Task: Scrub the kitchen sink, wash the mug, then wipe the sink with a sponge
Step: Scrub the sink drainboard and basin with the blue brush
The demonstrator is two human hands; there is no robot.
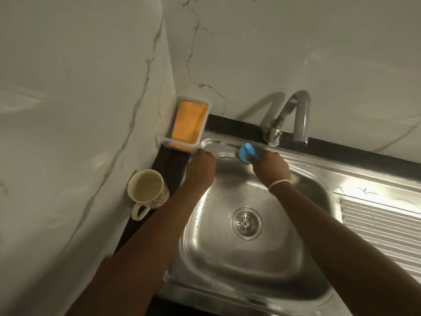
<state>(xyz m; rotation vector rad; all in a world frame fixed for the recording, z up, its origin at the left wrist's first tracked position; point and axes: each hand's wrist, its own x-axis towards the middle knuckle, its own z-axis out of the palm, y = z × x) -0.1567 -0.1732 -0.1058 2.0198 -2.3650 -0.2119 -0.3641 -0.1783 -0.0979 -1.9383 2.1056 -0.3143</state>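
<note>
Scrubbing stage, by the look of it. Right hand [270, 166] clamped on blue scrub brush [247, 153] at far rim of steel sink [227, 265], below tap [296, 115]. Left hand [201, 166] resting knuckles-up on sink's left rim, curl of fingers impossible to tell. Ceramic mug [147, 189] upright on dark worktop [169, 163], left of basin: probably rigid, breakable, slippery when wet; best taken by handle. Orange sponge [188, 124] in white tray [164, 133], likely soft, light.
</note>
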